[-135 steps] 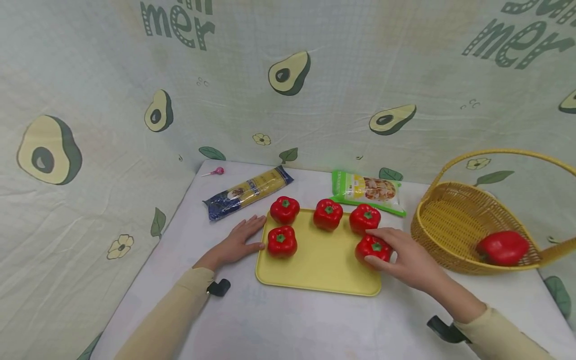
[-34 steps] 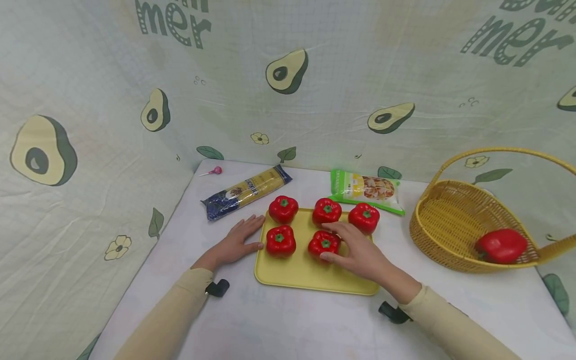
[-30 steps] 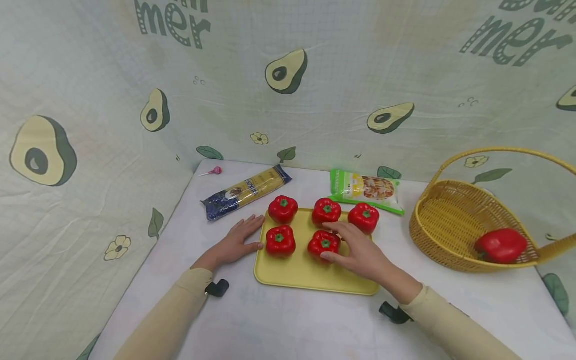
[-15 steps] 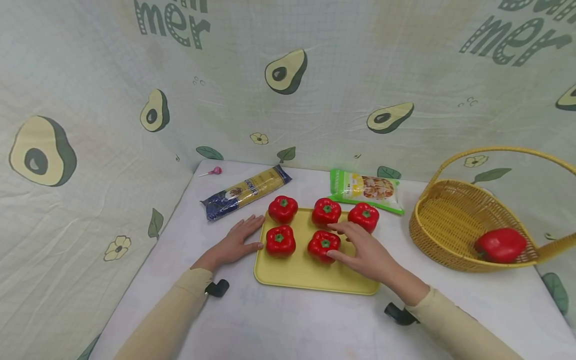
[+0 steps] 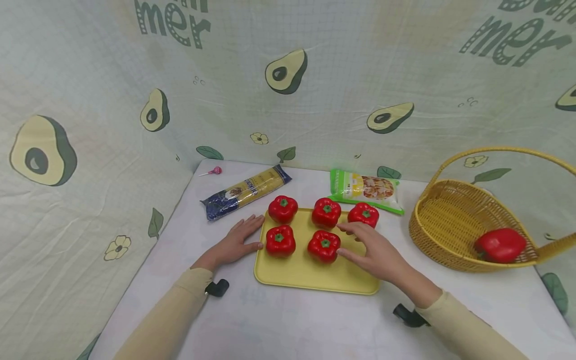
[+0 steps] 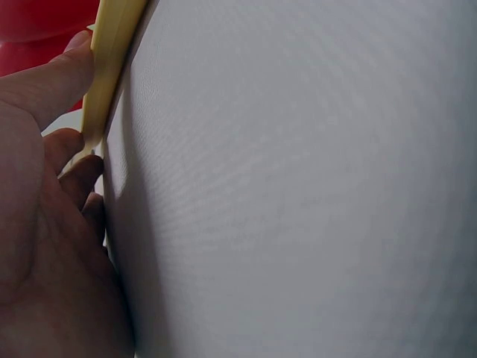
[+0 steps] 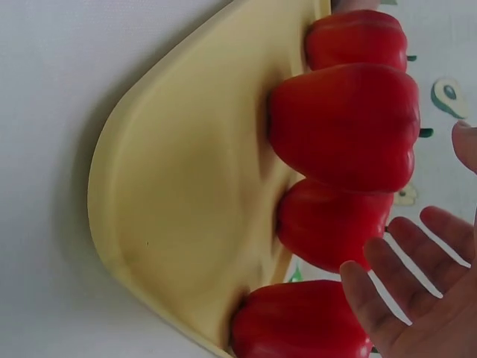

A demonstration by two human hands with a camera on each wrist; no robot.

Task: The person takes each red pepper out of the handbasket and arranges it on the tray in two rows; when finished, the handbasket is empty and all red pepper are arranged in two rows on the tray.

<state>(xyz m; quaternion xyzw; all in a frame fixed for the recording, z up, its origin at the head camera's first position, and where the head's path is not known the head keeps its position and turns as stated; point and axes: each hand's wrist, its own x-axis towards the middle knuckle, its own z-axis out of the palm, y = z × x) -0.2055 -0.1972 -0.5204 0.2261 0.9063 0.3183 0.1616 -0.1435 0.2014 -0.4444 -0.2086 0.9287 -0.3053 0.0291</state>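
Several red bell peppers stand stem up on a yellow tray (image 5: 288, 276). In the front row are one bell pepper (image 5: 281, 241) at the left and another (image 5: 324, 246) in the middle. My right hand (image 5: 378, 252) hovers just right of the middle one, holding nothing. In the right wrist view its fingers (image 7: 402, 298) are spread, apart from the nearest bell pepper (image 7: 343, 127). My left hand (image 5: 235, 242) lies flat on the table, its fingers and thumb (image 6: 56, 82) at the tray's left edge.
A wicker basket (image 5: 432, 255) with one red bell pepper (image 5: 501, 245) inside stands at the right, its handle arching high. Behind the tray lie a blue and yellow pasta pack (image 5: 247, 192), a green food bag (image 5: 366, 190) and a pink lollipop (image 5: 216, 170).
The bell pepper at the tray's front right slid left to the front middle under my right hand. That hand then let go and drew back rightward. My left hand stayed put.
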